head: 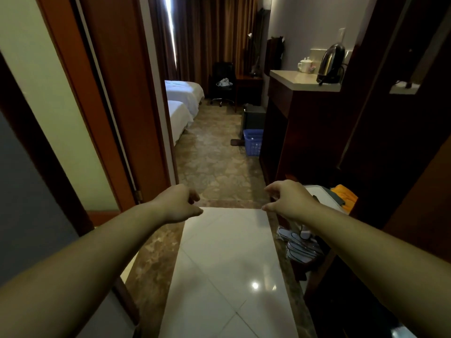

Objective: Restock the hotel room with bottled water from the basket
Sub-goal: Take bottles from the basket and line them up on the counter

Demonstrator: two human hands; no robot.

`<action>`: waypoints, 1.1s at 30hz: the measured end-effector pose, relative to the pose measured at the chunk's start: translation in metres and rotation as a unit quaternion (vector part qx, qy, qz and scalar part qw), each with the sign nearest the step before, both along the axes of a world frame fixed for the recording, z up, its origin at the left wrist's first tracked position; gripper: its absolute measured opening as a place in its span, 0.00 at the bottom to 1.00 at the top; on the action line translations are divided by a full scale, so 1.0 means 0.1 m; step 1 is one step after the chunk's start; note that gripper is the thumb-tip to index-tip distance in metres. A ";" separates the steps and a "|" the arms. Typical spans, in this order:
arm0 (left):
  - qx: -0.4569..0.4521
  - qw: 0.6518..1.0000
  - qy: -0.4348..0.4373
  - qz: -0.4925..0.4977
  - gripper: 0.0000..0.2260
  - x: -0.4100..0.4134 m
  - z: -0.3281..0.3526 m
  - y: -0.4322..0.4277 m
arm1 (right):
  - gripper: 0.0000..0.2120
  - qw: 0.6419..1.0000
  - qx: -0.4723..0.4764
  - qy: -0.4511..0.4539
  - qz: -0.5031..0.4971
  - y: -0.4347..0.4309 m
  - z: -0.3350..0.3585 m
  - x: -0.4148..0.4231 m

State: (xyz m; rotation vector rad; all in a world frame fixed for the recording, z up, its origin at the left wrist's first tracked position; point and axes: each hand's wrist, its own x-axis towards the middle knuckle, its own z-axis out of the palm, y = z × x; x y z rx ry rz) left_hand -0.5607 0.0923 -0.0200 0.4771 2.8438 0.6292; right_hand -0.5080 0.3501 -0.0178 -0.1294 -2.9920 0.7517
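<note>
A blue plastic basket (253,142) stands on the floor far ahead, beside the dark wooden cabinet (288,123); something pale lies inside it, too small to identify. Both my arms reach forward over the entry floor. My left hand (179,202) is loosely curled and holds nothing. My right hand (284,198) has its fingers bent and apart, also holding nothing. Both hands are far short of the basket. The cabinet's light countertop (292,78) carries a kettle (330,63) and a white cup (305,65).
An open door (117,93) and its frame line the left side. Two white beds (180,103) lie beyond it, a black chair (223,84) at the back. A dark bin (253,117) stands behind the basket. Slippers (296,245) and an orange cloth (346,193) sit low right.
</note>
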 end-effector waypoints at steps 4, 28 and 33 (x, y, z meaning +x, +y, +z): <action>-0.006 1.000 0.008 -0.012 0.20 -0.59 0.06 -0.08 | 0.27 1.000 -0.006 0.004 -0.013 -0.11 0.03 -0.52; 0.031 0.999 -0.002 -0.020 0.19 -2.81 -0.17 -0.21 | 0.26 0.998 -0.009 -0.015 -0.053 -0.24 0.01 -2.61; 0.030 0.999 -0.007 -0.011 0.17 -3.28 -0.22 -0.02 | 0.25 0.999 0.006 -0.019 -0.050 -0.03 -0.02 -3.12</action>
